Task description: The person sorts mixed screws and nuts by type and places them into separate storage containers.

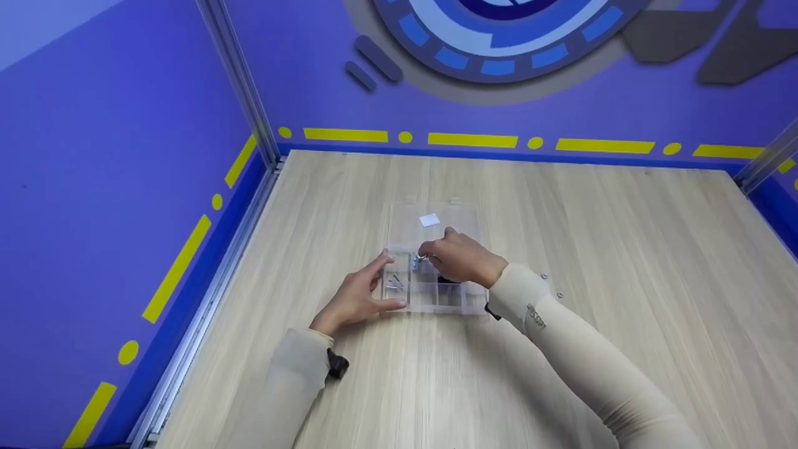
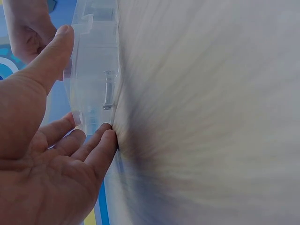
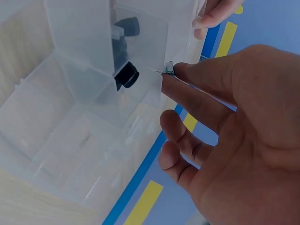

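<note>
Right-wrist view: right hand pinches a small shiny metal piece in thumb and finger; black cylindrical pieces, mostly hidden from the head camera, sit in the clear plastic compartment box. Box lies lid-open mid-table. Left hand, fingers extended, touches its left side. Small metal nuts lie beside the cream right sleeve. Pale wood-grain table's edges well apart; room either side.

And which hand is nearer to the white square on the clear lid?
Right. In the head view, the right hand is below the white square; the left hand is farther, at the left end of the compartment box.
</note>
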The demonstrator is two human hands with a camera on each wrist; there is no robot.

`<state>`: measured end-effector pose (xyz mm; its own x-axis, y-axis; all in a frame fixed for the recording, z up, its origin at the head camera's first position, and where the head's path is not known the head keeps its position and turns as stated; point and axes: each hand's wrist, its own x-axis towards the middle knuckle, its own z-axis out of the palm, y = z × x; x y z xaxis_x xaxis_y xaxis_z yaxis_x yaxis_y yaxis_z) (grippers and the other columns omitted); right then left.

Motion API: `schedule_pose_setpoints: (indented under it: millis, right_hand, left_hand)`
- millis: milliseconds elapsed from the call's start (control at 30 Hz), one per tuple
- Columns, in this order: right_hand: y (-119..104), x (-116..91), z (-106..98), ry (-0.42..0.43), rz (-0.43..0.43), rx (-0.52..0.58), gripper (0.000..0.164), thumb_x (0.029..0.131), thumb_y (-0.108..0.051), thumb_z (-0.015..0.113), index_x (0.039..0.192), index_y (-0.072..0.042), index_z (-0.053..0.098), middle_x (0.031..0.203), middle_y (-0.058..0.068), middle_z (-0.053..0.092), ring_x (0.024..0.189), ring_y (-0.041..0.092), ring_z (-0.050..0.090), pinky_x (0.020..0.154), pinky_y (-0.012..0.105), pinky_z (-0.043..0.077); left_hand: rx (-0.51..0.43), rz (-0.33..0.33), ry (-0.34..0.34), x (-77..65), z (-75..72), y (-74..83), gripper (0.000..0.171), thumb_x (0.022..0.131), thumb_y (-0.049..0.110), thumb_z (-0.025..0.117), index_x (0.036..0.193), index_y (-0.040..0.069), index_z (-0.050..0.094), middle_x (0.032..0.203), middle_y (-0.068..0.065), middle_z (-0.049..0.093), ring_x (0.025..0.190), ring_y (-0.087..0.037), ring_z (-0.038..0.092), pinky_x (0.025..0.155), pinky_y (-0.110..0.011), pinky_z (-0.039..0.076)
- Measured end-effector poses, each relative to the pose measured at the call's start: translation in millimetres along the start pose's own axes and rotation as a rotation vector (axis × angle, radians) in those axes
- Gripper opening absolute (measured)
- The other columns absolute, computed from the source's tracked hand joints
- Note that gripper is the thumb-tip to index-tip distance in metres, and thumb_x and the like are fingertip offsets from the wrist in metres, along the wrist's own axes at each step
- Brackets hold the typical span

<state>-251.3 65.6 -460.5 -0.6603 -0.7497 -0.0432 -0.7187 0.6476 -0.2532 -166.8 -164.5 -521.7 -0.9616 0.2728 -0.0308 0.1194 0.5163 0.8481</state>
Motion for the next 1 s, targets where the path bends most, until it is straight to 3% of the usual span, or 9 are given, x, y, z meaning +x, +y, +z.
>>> schedule_pose_setpoints:
  millis: [433, 700, 1000]
  right_hand:
    - [1.3, 2.5, 5.1, -0.031, -0.002, -0.025, 0.026, 0.103, -0.003, 0.053, 0.116, -0.005, 0.076, 0.111, 0.009, 0.077, 0.087, 0.031, 0.060, 0.082, 0.049, 0.054]
    - [1.0, 2.9, 7.6, -0.037, -0.018, -0.043, 0.024, 0.101, -0.001, 0.058, 0.115, -0.004, 0.077, 0.110, 0.008, 0.077, 0.086, 0.030, 0.061, 0.083, 0.048, 0.052]
    - [0.7, 4.9, 10.2, -0.029, -0.008, -0.048, 0.016, 0.098, -0.002, 0.065, 0.106, -0.004, 0.078, 0.101, 0.008, 0.078, 0.076, 0.027, 0.054, 0.075, 0.047, 0.051]
  left_hand:
    - [-0.010, 0.001, 0.003, -0.1, -0.4, -0.7, 0.090, 0.082, 0.024, 0.090, 0.156, 0.006, 0.041, 0.168, -0.013, 0.026, 0.144, -0.034, 0.042, 0.118, -0.039, 0.039]
    - [-0.002, 0.034, -0.013, -1.6, -1.4, -1.4, 0.090, 0.084, 0.025, 0.088, 0.156, 0.003, 0.039, 0.169, -0.014, 0.021, 0.145, -0.032, 0.042, 0.117, -0.037, 0.040]
    - [-0.009, 0.026, -0.003, -1.1, -1.0, -1.2, 0.090, 0.083, 0.025, 0.089, 0.156, 0.003, 0.040, 0.168, -0.015, 0.022, 0.144, -0.033, 0.043, 0.117, -0.038, 0.039]
